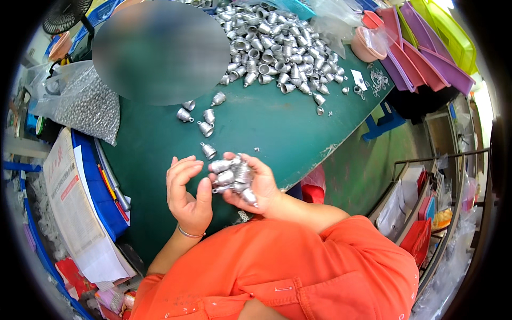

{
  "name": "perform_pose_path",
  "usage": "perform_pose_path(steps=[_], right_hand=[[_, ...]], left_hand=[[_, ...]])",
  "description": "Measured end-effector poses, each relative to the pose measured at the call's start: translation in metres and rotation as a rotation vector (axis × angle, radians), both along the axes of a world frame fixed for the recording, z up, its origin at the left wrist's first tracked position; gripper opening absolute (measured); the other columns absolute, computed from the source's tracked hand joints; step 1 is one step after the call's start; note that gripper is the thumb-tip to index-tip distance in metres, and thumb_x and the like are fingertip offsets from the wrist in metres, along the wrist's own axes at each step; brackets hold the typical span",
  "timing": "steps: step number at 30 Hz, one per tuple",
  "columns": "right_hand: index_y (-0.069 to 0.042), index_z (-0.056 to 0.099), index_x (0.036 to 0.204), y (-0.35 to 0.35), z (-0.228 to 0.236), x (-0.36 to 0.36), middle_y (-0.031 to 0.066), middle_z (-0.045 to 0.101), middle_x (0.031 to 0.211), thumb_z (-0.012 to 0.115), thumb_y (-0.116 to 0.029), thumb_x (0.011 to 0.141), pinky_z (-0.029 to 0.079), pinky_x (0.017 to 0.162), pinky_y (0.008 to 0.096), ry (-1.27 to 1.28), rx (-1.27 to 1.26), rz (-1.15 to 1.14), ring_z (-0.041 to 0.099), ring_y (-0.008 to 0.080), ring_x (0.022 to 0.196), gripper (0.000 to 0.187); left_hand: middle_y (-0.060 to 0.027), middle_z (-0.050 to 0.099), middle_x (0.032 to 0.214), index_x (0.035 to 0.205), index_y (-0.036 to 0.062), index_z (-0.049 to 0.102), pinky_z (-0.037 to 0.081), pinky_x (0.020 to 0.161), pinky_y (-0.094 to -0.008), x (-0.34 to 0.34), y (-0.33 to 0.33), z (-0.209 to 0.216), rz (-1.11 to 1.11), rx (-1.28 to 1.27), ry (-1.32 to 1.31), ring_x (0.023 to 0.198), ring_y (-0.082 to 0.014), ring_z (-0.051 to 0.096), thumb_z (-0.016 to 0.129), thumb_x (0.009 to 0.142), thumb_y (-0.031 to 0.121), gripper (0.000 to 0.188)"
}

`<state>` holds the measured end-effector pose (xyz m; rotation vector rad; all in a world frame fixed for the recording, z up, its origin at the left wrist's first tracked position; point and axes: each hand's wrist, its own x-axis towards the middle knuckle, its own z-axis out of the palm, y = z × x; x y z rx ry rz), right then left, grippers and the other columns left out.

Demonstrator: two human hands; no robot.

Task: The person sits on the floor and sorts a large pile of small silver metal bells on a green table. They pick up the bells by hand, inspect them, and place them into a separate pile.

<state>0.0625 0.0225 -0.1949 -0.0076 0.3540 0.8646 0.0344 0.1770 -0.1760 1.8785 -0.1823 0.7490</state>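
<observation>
Cradles a cluster of bell-shaped metal pieces [234,177] in the right grip [263,184], curled around them near the edge of the green bench [160,136]. Holds the left grip [186,198] spread just beside the cluster, with thumb and fingers apart. Shows shiny, silver-grey, rounded bodies, some tipped with a little ring. Faces a heap [280,48] of similar pieces across the bench.

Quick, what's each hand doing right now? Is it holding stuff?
Left hand: open, fingers spread, nothing seen in it.
Right hand: curled around a bunch of silver bell-shaped pieces.
</observation>
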Motion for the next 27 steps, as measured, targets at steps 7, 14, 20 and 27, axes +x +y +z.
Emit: perform_pose_path(steps=[7, 14, 20, 27], right_hand=[[-0.012, 0.057, 0.108, -0.128, -0.001, -0.033, 0.0196, 0.053, 0.117, 0.05, -0.033, 0.088, 0.054, 0.073, 0.0473, -0.111, -0.159, -0.452, 0.052, 0.0355, 0.109, 0.03], [-0.008, 0.056, 0.103, -0.23, -0.083, -0.067, 0.0153, 0.061, 0.099, 0.051, -0.032, 0.087, 0.056, 0.071, 0.0458, 0.086, -0.666, -0.579, 0.06, 0.0333, 0.094, 0.029], [-0.008, 0.052, 0.105, -0.257, -0.198, -0.028, 0.0135, 0.059, 0.094, 0.047, -0.029, 0.088, 0.047, 0.081, 0.0525, 0.328, -0.765, -0.531, 0.059, 0.0311, 0.085, 0.027], [0.0, 0.05, 0.105, -0.267, -0.212, -0.002, 0.0119, 0.055, 0.094, 0.043, -0.014, 0.089, 0.052, 0.076, 0.0441, 0.311, -1.195, -0.66, 0.056, 0.0255, 0.082, 0.023]], left_hand=[[-0.0095, 0.058, 0.097, 0.101, -0.0004, 0.053, 0.034, 0.101, -0.0405, -0.003, -0.006, -0.015, -0.14, -0.179, 0.133, 0.098, -0.0204, 0.056, 0.049, 0.085, -0.003, 0.016], [-0.0122, 0.059, 0.098, 0.103, -0.003, 0.052, 0.044, 0.088, -0.0306, -0.006, -0.018, -0.02, -0.174, -0.426, 0.241, 0.094, -0.0181, 0.058, 0.049, 0.087, -0.001, 0.016], [-0.011, 0.061, 0.093, 0.101, -0.0026, 0.052, 0.046, 0.083, -0.0275, -0.001, -0.021, -0.027, -0.184, -0.61, 0.352, 0.088, -0.0156, 0.059, 0.05, 0.087, -0.003, 0.015], [-0.0099, 0.06, 0.087, 0.099, -0.0013, 0.053, 0.048, 0.077, -0.0272, 0.001, -0.018, -0.027, -0.141, -0.653, 0.408, 0.081, -0.0155, 0.059, 0.05, 0.087, -0.001, 0.012]])
